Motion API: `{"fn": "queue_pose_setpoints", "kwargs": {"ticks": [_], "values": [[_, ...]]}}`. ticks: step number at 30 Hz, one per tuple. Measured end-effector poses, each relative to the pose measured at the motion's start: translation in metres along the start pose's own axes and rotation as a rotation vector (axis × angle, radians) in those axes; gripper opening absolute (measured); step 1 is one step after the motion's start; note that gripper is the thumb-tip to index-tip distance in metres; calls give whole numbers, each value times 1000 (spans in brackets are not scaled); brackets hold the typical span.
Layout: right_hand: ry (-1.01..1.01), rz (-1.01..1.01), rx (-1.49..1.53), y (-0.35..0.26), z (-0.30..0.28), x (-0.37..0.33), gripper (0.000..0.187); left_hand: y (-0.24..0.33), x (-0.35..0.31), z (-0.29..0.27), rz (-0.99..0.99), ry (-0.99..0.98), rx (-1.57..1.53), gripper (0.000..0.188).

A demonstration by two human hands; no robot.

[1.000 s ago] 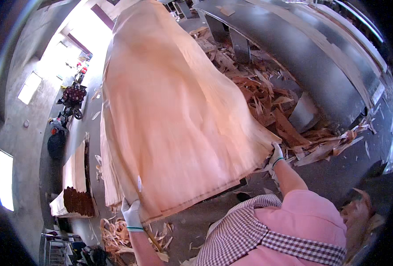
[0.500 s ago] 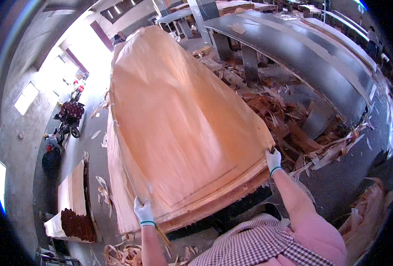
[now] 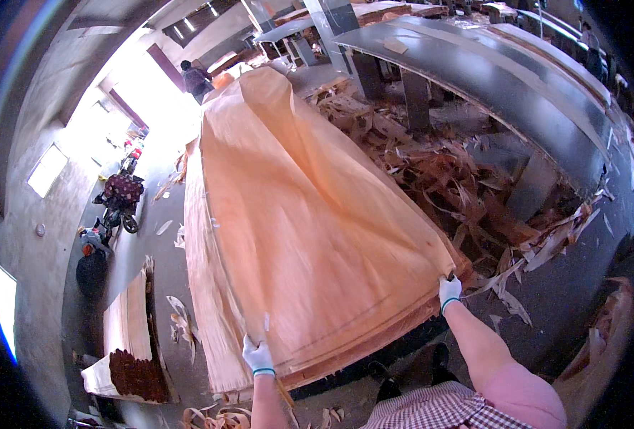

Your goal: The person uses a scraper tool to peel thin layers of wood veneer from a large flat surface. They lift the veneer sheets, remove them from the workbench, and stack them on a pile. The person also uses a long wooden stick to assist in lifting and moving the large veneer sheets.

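A long, thin sheet of orange-tan wood veneer (image 3: 288,214) lies over a stack of like sheets (image 3: 217,336), rippled into folds toward its far end. At its near left corner my left hand (image 3: 259,356), in a white glove with a green-edged cuff, pinches the edge. My right hand (image 3: 450,289), gloved the same way, grips the near right corner. Both arms reach out apart. The fingertips lie partly behind the sheet's edge.
Veneer scraps (image 3: 460,193) are heaped at the right, beside a long dark-topped table (image 3: 474,79). At the left are a stack of pale boards (image 3: 127,322) and a parked motorbike (image 3: 121,200). A person (image 3: 196,81) stands beyond the sheet's far end.
The sheet's far end has sunk, and its folds have shifted, uncovering the person behind. Both hands keep hold of the corners and sit slightly lower and farther right in the view.
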State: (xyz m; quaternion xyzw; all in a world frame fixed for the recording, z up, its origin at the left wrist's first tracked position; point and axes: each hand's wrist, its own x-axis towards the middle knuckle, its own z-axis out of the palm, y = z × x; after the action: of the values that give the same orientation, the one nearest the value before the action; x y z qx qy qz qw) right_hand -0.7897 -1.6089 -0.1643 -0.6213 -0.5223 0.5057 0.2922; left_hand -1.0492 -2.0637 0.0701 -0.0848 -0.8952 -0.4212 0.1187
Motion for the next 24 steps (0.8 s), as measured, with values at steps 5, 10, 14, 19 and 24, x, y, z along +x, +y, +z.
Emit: {"fn": "queue_pose_setpoints", "kwargs": {"ticks": [5,10,14,19,24], "values": [[47,-18,-58,6,15,-5,25,-43,2,30,-28,-27,-81,26],[37,98,-104,9,19,1,21,-83,4,51,-143,-107,-137,29],[-14,203,57,0,15,1,19,-121,-2,34,-552,-255,-572,31],[-3,191,166,-18,4,4,10,-119,-41,4,-977,-337,-483,24],[-15,180,206,-16,9,-17,10,-187,-67,-7,-442,-3,-140,19]]}}
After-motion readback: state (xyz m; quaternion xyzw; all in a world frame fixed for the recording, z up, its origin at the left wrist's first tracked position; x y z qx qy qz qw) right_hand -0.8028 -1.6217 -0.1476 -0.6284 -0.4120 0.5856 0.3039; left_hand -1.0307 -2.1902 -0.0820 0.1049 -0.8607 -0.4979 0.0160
